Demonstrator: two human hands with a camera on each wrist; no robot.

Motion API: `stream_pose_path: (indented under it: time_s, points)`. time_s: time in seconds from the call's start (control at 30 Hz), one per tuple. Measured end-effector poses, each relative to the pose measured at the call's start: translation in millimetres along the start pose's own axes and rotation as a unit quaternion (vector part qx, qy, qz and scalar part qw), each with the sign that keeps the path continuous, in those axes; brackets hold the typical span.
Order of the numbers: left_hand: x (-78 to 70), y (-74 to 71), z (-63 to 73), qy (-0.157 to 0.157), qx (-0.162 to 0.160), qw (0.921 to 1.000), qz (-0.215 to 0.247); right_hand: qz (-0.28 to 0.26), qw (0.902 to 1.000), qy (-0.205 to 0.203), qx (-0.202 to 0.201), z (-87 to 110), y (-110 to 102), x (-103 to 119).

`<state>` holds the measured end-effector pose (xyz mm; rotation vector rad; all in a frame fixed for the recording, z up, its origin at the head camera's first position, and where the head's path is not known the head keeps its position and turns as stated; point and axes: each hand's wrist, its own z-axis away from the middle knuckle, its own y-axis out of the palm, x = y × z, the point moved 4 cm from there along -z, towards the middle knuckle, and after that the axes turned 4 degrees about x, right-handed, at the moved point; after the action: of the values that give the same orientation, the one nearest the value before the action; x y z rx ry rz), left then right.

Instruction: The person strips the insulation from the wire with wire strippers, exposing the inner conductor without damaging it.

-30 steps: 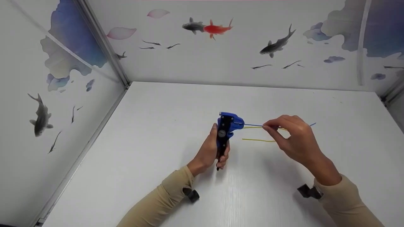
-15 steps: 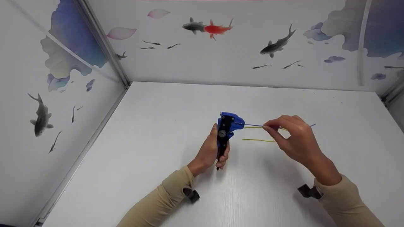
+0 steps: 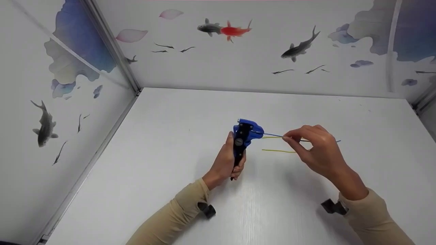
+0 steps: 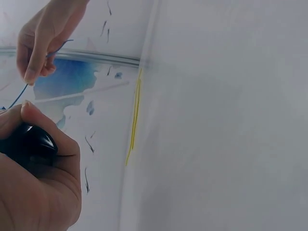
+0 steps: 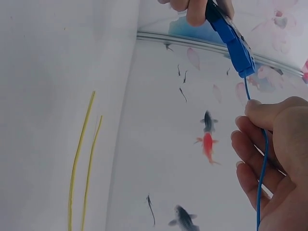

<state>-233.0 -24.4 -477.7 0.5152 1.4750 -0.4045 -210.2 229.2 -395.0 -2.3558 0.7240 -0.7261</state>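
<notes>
My left hand [image 3: 223,163] grips a blue and black wire stripper [image 3: 242,136] by its handles, held upright above the table. In the right wrist view the blue head [image 5: 239,55] of the tool points at my other hand. A thin blue wire [image 3: 273,134] runs from the jaws of the tool to my right hand [image 3: 318,146], which pinches it between thumb and forefinger. Its far part passes under the palm, and the tail comes out beyond the hand. How deep the wire sits in the jaws is hidden.
Two yellow wires [image 5: 82,144] lie on the white table [image 3: 163,136], behind and below my right hand in the head view. White walls [image 3: 238,64] printed with fish stand at the back and left. Dark wrist mounts [image 3: 207,211] sit at both sleeves.
The wire stripper has tilted slightly, its head rising a little and its handles shifting left. The tail of the blue wire has dropped somewhat. My right hand stays nearly in place.
</notes>
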Motion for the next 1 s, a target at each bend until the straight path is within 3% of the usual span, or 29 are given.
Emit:
stream_pose_path:
  time_s: [0.8,1.0]
  points:
    - [1.2,-1.4,-3.2,0.015,0.005,0.9999,0.004,0.031,0.9992,0.009,0.025,-0.2,-2.4,-1.8]
    - [1.6,-5.9,-3.3,0.013,-0.001,0.9996,0.025,0.019,0.9998,0.008,0.003,-1.7,-9.0,-3.7]
